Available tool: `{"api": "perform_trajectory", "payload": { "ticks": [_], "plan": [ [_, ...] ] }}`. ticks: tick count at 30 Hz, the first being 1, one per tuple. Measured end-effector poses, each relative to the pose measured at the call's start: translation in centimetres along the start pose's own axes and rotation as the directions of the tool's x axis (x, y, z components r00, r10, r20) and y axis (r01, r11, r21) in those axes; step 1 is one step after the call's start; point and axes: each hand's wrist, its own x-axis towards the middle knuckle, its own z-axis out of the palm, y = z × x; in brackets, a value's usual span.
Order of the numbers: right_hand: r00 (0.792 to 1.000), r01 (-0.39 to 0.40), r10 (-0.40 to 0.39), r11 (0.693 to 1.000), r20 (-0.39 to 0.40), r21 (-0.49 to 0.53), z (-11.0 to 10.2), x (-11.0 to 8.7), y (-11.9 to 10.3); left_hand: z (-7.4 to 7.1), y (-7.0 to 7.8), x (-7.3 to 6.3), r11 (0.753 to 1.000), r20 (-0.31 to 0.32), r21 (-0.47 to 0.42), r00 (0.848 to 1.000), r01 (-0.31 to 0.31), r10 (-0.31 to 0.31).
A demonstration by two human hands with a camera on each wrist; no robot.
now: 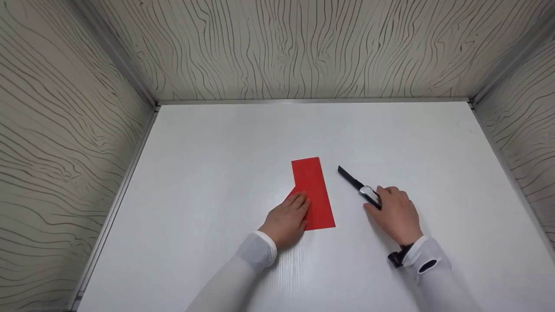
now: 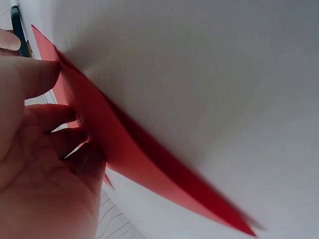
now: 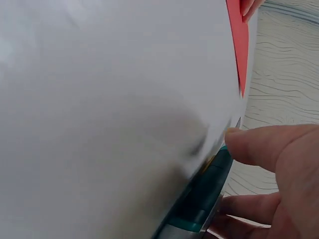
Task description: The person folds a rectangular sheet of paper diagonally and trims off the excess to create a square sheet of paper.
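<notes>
A folded red paper (image 1: 317,195) lies on the white table, with a slanted flap on its left side. My left hand (image 1: 287,219) rests over that flap, fingers stretched onto the paper. In the left wrist view, the thumb and fingertips touch the red paper (image 2: 119,144), whose near layers stand slightly apart. To the right of the paper is a dark utility knife (image 1: 350,177) with a silver part midway. My right hand (image 1: 396,214) holds its near end between thumb and fingers. The right wrist view shows the thumb at the end of the dark green knife body (image 3: 204,194).
The white tabletop (image 1: 217,147) spreads around both hands. Wood-patterned panels (image 1: 277,47) stand behind it and at both sides, with metal edging where they meet the table. A dark band with a small device (image 1: 395,259) sits on the right wrist.
</notes>
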Motion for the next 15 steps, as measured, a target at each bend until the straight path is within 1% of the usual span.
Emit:
{"api": "perform_trajectory", "payload": {
  "ticks": [4, 7, 15],
  "plan": [
    [1.000, -0.020, 0.019, 1.000, 0.009, 0.003, 0.05, 0.27, 0.64, -0.13, 0.15, -0.03, 1.000, -0.002, -0.017, 1.000, 0.000, 0.000],
    [1.000, -0.019, 0.019, 1.000, 0.004, 0.006, 0.12, 0.25, 0.83, -0.23, 0.20, -0.04, 1.000, -0.007, -0.023, 1.000, -0.001, 0.001],
    [1.000, 0.011, -0.011, 1.000, -0.016, 0.005, 0.48, 0.38, 0.76, -0.61, 0.19, 0.04, 1.000, -0.013, 0.016, 1.000, 0.007, -0.007]
  ]
}}
